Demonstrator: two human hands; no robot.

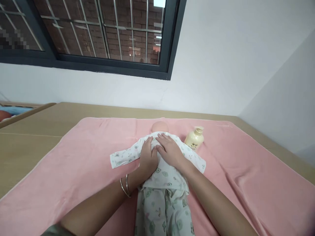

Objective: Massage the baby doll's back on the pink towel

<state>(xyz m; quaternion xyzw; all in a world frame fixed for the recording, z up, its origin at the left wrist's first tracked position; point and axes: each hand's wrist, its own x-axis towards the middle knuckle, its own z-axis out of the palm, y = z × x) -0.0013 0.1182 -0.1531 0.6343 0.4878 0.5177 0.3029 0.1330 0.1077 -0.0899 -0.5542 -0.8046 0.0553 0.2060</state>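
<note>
1. Pink blanket (73, 164): spread on a wooden surface (31, 149), rucked on the right side
2. Doll (163, 175): lies near the middle of the blanket, dressed; long axis runs away from the wearer, head (159, 126) at the far end, legs towards the wearer; which side is up not certain, probably face down
3. Progress, judged: shirt (169, 178) and trousers (155, 206) are on, sleeves stretched out to both sides, and both palms are in place on the upper body; pressing or stroking seems under way, how much is left cannot be told
4. Left hand (149, 157): flat on the shirt, fingers close together, pinching nothing visible
5. Right hand (169, 149): flat beside it, fingers slightly spread, thumbs close together
6. Pump bottle (195, 139): beside the right-hand sleeve, tilted
7. Bangles (127, 184): on the left wrist
</note>
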